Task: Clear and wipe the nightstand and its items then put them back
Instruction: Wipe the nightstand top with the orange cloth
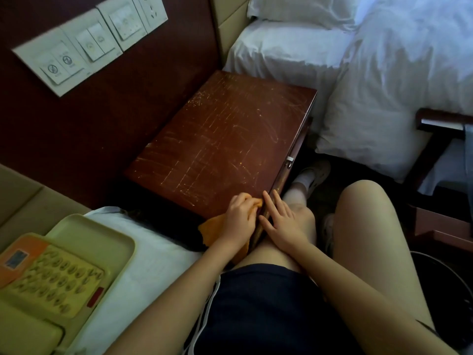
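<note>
Left hand (239,219) curls its fingers round a crumpled orange cloth (212,230) and presses it onto the near corner of the dark red-brown wooden nightstand (220,139). Part of the cloth hangs off the edge below the wrist. The right hand (280,224) lies just beside the left, fingers straight and slightly spread, holding nothing. Its fingertips rest along the nightstand's front edge, while the palm lies on the person's bare knee.

The nightstand's flat top is marked all over with pale scratches. It stands against a dark red wall panel, between a white-sheeted far bed (281,55) and the white-sheeted near bed (158,252) on which the person sits in dark shorts.

On the near bed, at the left, a pale yellow-green plastic tray (102,233) holds a cream push-button telephone (51,280) with an orange panel. A row of white switch plates (89,44) is set into the wall above the nightstand. One white shoe (313,172) shows on the dark floor in front of the nightstand, past the knee.
</note>
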